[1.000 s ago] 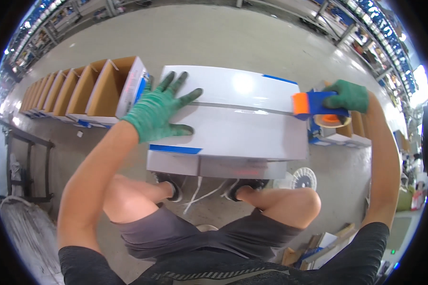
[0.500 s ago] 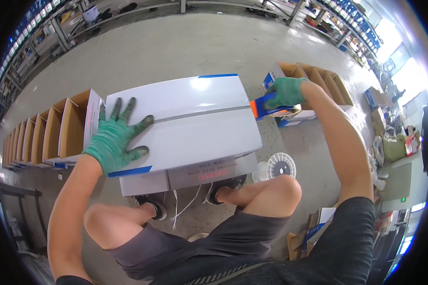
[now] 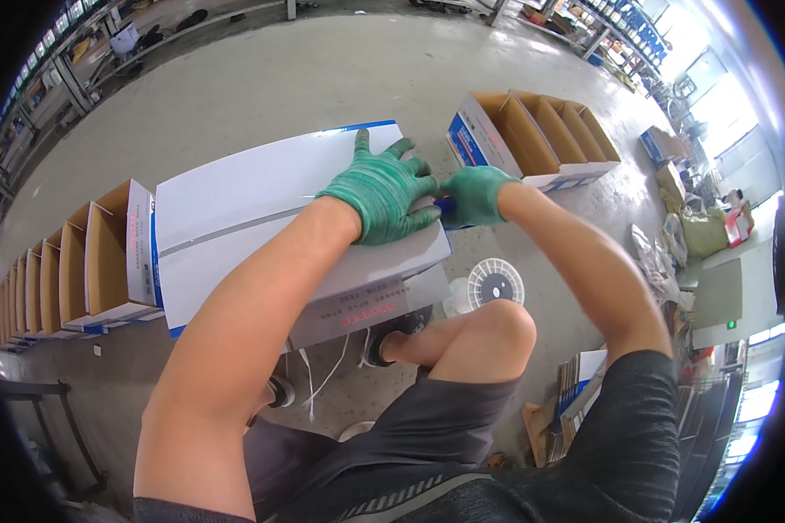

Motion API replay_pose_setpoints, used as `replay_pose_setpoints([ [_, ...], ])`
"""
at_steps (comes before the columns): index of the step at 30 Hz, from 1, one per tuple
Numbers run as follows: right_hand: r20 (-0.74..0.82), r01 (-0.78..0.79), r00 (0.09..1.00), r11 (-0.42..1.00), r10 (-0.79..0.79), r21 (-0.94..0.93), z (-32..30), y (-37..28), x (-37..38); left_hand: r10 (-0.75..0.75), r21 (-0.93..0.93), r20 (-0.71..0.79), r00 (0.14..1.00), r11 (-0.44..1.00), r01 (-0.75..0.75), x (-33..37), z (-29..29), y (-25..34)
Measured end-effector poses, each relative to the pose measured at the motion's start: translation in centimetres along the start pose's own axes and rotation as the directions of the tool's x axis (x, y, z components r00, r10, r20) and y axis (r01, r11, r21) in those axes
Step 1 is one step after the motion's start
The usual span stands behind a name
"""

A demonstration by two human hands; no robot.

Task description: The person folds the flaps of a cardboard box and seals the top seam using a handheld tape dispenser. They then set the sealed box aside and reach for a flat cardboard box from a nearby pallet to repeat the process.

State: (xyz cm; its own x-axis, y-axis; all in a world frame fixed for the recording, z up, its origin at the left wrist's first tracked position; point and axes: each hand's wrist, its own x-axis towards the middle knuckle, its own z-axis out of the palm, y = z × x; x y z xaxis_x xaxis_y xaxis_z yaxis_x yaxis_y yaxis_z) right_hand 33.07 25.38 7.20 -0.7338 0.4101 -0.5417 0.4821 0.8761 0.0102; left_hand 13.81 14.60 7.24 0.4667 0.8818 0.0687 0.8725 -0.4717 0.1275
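Before me lies a white carton (image 3: pixel 227 193) with blue edges, a strip of tape (image 3: pixel 227 234) running along its top seam. My left hand (image 3: pixel 382 187), in a green glove with dark fingertips, rests on the carton's top near its right end, fingers spread. Just off that end, my right hand (image 3: pixel 480 196), gloved alike, is closed round a tape dispenser (image 3: pixel 446 206). Only a bit of its blue body shows; the rest is hidden behind the hands. Under the white carton stands a grey box (image 3: pixel 349 315) with printing on its front.
Open cartons with brown dividers stand in a row (image 3: pixel 105 261) at the left and a shorter group (image 3: pixel 532 131) at the far right. A white spool (image 3: pixel 495 286) sits beside my knee. Flattened cardboard (image 3: pixel 576 383) leans at the lower right. Metal racks (image 3: pixel 70 83) line the back.
My left hand has slid from the carton's left part to its right end. My right hand has drawn nearer the carton's right end with the tape dispenser. The whole view has shifted somewhat.
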Motion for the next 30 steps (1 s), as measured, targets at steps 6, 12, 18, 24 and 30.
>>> replay_pose_setpoints([
  [6,-0.484,-0.327,0.699,0.837,0.527,0.438,17.2,6.4,-3.4,-0.091,0.068,0.237,0.967,0.995,0.077,3.5,-1.5,2.1],
  [12,-0.235,-0.648,0.521,0.559,0.82,0.517,29.2,0.7,-4.2,-0.121,-0.047,0.127,0.984,0.991,0.128,3.3,1.0,-0.1],
  [18,-0.048,-0.434,0.462,0.273,0.885,0.858,31.4,1.9,-7.6,-0.19,-0.215,-0.387,0.902,0.97,0.112,-7.2,1.1,-5.2],
  [24,-0.36,-0.149,0.66,0.585,0.659,0.797,12.8,2.5,-7.0,-0.687,-0.074,-0.4,0.607,0.684,0.725,-24.3,-0.5,-6.5],
  [30,-0.419,0.104,0.808,0.6,0.414,0.793,0.8,-7.9,0.6,-0.962,-0.817,-0.074,0.262,0.209,0.537,-29.6,4.8,-10.8],
])
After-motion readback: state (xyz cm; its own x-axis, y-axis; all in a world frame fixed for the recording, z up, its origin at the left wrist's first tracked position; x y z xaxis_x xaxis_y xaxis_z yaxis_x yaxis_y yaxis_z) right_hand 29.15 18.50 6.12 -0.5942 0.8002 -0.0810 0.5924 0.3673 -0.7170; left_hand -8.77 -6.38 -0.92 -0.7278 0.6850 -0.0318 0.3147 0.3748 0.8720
